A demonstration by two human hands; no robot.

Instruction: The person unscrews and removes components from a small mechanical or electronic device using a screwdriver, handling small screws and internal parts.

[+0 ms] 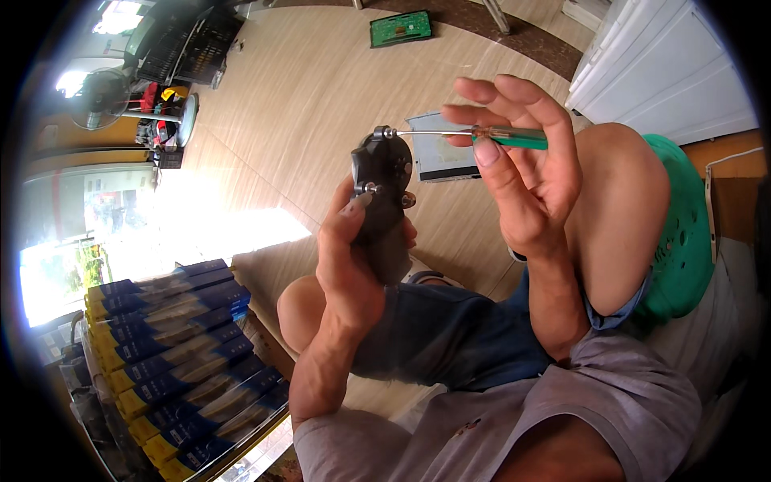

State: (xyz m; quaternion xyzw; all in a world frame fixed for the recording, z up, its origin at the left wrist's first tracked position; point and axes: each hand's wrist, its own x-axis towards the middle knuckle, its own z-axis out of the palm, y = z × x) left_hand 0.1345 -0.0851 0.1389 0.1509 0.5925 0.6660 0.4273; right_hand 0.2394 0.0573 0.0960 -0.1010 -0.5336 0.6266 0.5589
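Note:
My left hand (347,241) is wrapped round a black motor-like housing (384,233), held upright above my lap. Its thumb lies beside a small metal screw (371,189) on the housing's side. Between the thumb and fingers of my right hand (534,177) is a screwdriver (514,137) with a clear green handle, while the other fingers are raised. The shaft runs level to the left, and its tip meets a screw at the top of the housing. The fingers behind the housing are mostly hidden.
On the floor lie a grey flat panel (442,157) and, farther off, a green circuit board (401,29). Stacked blue-and-yellow boxes (189,345) stand at left. A green plastic stool (683,249) and a white cabinet (666,72) are at right; a fan (98,100) is far left.

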